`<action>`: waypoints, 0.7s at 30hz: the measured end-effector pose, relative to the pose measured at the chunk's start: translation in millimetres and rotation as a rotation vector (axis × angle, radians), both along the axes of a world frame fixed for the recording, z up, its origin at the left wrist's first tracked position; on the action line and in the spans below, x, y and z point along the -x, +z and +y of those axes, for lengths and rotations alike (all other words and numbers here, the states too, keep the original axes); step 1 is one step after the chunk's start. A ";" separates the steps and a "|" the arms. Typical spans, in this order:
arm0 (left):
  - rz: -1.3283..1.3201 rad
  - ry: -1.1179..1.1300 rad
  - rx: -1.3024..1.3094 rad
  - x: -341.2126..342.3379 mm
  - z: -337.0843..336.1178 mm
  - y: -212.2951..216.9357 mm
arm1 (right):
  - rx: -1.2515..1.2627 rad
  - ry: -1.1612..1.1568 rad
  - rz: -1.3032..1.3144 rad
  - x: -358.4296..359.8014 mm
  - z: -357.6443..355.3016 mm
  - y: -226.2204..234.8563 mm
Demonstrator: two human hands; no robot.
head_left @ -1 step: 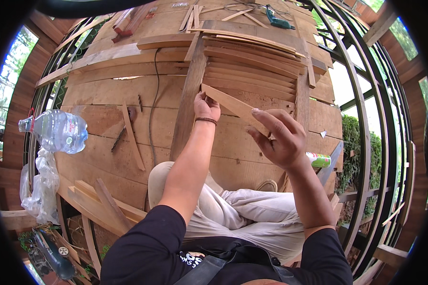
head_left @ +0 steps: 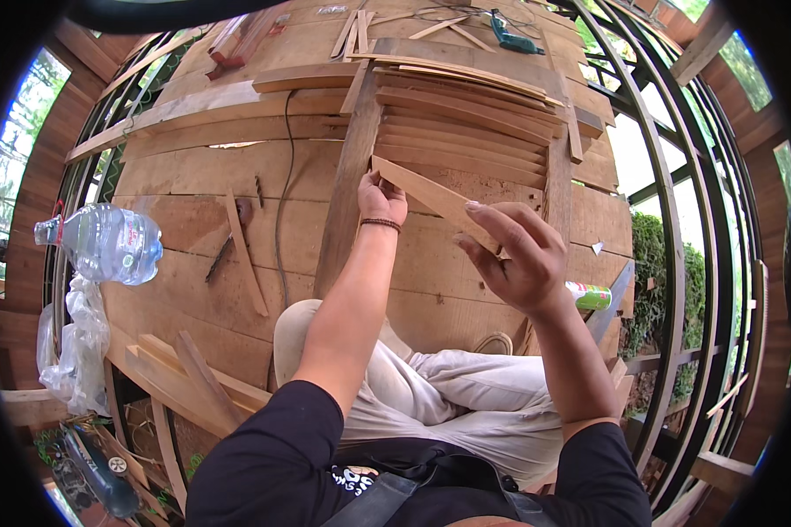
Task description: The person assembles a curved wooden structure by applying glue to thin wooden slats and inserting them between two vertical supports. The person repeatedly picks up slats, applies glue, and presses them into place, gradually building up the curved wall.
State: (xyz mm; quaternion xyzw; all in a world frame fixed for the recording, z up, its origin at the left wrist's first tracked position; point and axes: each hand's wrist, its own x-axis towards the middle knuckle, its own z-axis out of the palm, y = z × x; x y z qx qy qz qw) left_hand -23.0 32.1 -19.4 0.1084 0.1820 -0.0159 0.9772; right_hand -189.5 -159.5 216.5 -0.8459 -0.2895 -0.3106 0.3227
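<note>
A thin, light wooden slat (head_left: 432,195) lies slantwise between my hands, in front of a louvred wooden frame. Its far left end is pinched by my left hand (head_left: 383,198), right beside the frame's dark left stile (head_left: 350,189). My right hand (head_left: 523,255) has the near right end between thumb and forefinger, the fingers curled around its edges. Beyond the slat, several brown slats (head_left: 461,132) sit in a row between the left stile and the right stile (head_left: 560,162). The frame's near part shows no slats, only the boards beneath.
Loose slats (head_left: 466,68) rest on the frame's far end. A green power drill (head_left: 514,35) lies farther back. Left are a cable (head_left: 281,193), a wood strip (head_left: 246,255) and a large clear bottle (head_left: 110,243). A spray can (head_left: 589,295) and a handsaw (head_left: 613,303) lie right.
</note>
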 end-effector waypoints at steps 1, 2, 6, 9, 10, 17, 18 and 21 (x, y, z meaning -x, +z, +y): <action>-0.003 0.000 0.002 1.5 0.9 2.1 | -0.025 -0.022 0.009 -0.2 -4.1 0.8; -0.001 -0.004 -0.006 1.2 0.1 4.4 | -0.050 -0.043 0.019 -1.2 -9.4 0.7; 0.027 -0.113 -0.082 -4.4 -18.9 20.8 | -0.190 -0.299 0.031 -24.5 -63.7 -21.2; 0.052 -0.203 -0.178 -4.4 -23.9 12.9 | -0.402 -0.516 0.379 -31.8 -103.5 -49.2; 0.058 -0.231 -0.207 -4.2 -27.6 6.7 | -0.415 -0.576 0.466 -36.1 -121.8 -66.4; 0.028 -0.201 -0.402 -6.6 -23.2 -5.1 | -0.461 -0.690 0.684 -58.9 -151.3 -145.0; 0.041 -0.203 -0.420 -6.1 -23.4 -5.5 | -0.498 -0.693 0.716 -60.9 -152.0 -152.9; 0.065 -0.204 -0.479 -5.7 -23.0 -5.2 | -0.512 -0.725 0.746 -65.1 -158.0 -175.8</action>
